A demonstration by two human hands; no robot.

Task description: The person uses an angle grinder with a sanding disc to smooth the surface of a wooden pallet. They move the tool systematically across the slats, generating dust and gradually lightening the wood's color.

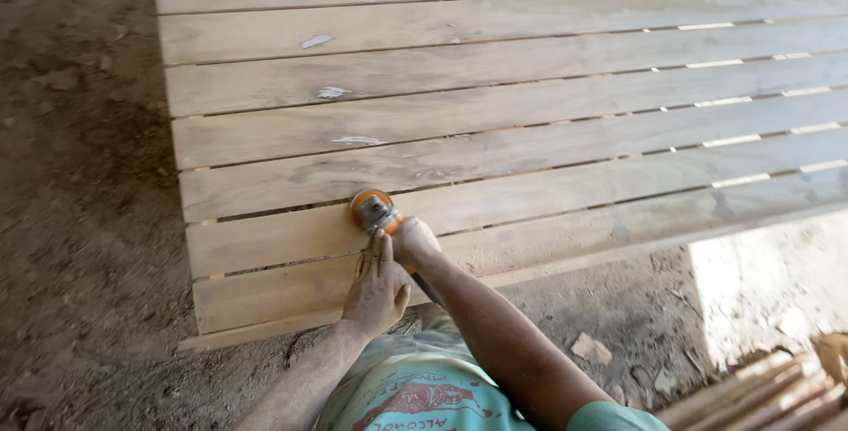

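A small angle grinder [372, 209] with an orange guard rests its disc on a pale wooden slatted panel [495, 104], near the panel's front left part. My right hand [413, 242] is closed around the grinder's body just behind the guard. My left hand [377, 286] lies flat, fingers together, on the front plank right beside the right hand, touching the wood and possibly the tool's rear. The grinder's handle is mostly hidden under both hands. Both hands are dusty.
The panel lies on a dirt floor [79, 219], with several white filler patches on its far planks. Stone chips [590, 348] lie on the ground at the front right. A stack of wooden strips [760, 391] sits at the bottom right corner.
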